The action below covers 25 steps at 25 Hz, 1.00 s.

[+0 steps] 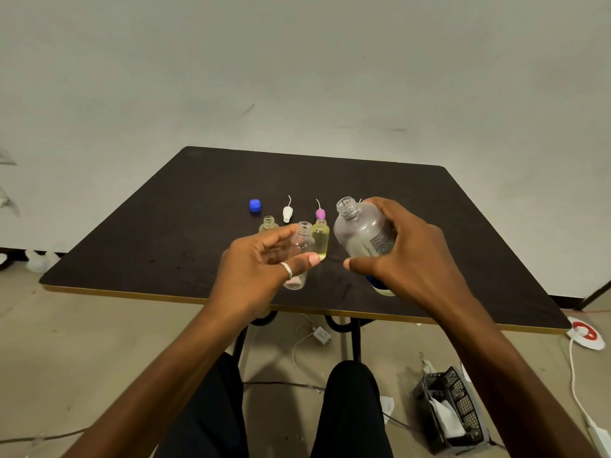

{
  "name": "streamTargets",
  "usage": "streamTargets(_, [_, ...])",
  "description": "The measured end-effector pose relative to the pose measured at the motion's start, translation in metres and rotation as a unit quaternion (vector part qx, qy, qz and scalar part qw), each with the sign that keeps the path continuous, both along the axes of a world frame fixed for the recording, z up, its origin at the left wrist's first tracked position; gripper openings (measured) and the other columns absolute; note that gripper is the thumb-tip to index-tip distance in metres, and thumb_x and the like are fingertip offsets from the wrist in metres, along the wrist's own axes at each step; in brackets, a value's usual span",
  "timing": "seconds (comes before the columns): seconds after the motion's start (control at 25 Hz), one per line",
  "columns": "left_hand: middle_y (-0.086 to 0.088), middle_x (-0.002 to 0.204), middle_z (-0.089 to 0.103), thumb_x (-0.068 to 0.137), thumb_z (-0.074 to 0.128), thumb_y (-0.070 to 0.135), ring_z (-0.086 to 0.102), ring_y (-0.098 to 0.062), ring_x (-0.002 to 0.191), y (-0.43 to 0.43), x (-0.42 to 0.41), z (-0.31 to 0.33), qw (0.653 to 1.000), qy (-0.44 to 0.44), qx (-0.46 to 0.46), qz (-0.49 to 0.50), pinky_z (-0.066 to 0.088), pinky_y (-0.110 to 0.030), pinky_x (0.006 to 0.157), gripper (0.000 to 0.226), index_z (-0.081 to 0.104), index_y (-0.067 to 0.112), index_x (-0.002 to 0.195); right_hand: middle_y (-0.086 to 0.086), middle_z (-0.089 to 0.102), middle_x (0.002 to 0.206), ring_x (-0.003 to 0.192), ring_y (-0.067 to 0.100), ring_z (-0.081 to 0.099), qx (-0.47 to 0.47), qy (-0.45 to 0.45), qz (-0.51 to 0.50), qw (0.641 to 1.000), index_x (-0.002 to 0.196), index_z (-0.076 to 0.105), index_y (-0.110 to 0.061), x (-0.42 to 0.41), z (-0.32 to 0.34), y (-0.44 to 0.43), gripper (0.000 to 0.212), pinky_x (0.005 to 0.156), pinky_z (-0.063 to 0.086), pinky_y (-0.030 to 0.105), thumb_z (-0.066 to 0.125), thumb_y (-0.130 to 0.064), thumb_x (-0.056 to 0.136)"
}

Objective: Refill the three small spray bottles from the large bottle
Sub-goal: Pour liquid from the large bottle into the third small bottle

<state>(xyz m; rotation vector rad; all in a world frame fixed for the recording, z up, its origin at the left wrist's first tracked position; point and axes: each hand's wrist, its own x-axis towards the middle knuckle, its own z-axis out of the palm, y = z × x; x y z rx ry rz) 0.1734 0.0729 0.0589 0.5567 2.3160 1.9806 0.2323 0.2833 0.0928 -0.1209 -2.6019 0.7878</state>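
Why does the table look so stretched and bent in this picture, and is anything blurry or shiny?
Head view: the wide-angle lens bows the dark square table and stretches the forearms toward the corners; lighting is soft and even, with faint shadows; slight blur softens the clear small bottle in the left hand; the frosted large bottle in the right hand shows only a dull sheen, no harsh glare.

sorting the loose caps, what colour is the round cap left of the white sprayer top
Blue. The cap sits on the table, clearest in the head view.
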Motion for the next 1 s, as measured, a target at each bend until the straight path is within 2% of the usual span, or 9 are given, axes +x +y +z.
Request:
streamTargets(0.12, [0.006, 0.114, 0.074, 0.057, 0.082, 0.043, 0.070, -0.002, 0.103, -0.002, -0.002, -0.001, 1.000, 0.023, -0.012, 0.005, 0.057, -0.033, 0.094, 0.075, 0.067, 0.023, 0.127, -0.006, 0.061, 0.117, 0.096, 0.013, 0.059, 0.062, 0.005, -0.002, 0.998, 0.134, 0.045, -0.032, 0.002, 0.002, -0.010, 0.079, 0.081, 0.054, 0.026, 0.084, -0.041, 0.066])
streamTargets(0.24, [0.014, 0.108, 0.073, 0.056, 0.082, 0.046, 0.069, 0.003, 0.099, -0.003, -0.003, 0.000, 0.999, 0.040, -0.016, 0.006, 0.057, -0.020, 0.087, 0.063, 0.067, 0.033, 0.116, 0.000, 0.060, 0.126, 0.107, 0.020, 0.059, 0.103, -0.002, -0.010, 0.995, 0.140, 0.041, -0.028, 0.002, 0.005, -0.014, 0.084, 0.092, 0.052, 0.035, 0.084, -0.039, 0.068])
streamTargets(0.4, [0.018, 0.107, 0.072, 0.058, 0.083, 0.042, 0.068, 0.006, 0.099, -0.002, -0.003, -0.003, 0.999, 0.044, -0.016, -0.001, 0.054, -0.013, 0.084, 0.056, 0.065, 0.039, 0.111, 0.003, 0.059, 0.129, 0.110, 0.023, 0.059, 0.125, 0.001, -0.013, 0.992, 0.142, 0.040, -0.026, 0.004, 0.007, -0.018, 0.085, 0.094, 0.049, 0.035, 0.084, -0.033, 0.070])
streamTargets(0.6, [0.013, 0.111, 0.073, 0.058, 0.083, 0.041, 0.069, 0.003, 0.101, -0.001, -0.004, -0.005, 0.999, 0.040, -0.008, -0.006, 0.056, -0.018, 0.087, 0.055, 0.065, 0.041, 0.110, 0.008, 0.058, 0.130, 0.113, 0.028, 0.058, 0.161, 0.002, -0.016, 0.987, 0.144, 0.040, -0.022, 0.004, 0.006, -0.020, 0.086, 0.097, 0.047, 0.038, 0.085, -0.026, 0.071])
streamTargets(1.0, [0.010, 0.110, 0.075, 0.062, 0.085, 0.032, 0.069, 0.001, 0.102, -0.002, -0.005, -0.008, 0.999, 0.043, -0.002, -0.013, 0.056, -0.020, 0.089, 0.060, 0.069, 0.023, 0.119, 0.012, 0.062, 0.123, 0.106, 0.032, 0.061, 0.204, 0.015, -0.022, 0.979, 0.142, 0.044, -0.018, 0.002, 0.003, -0.023, 0.083, 0.091, 0.051, 0.042, 0.085, -0.023, 0.070])
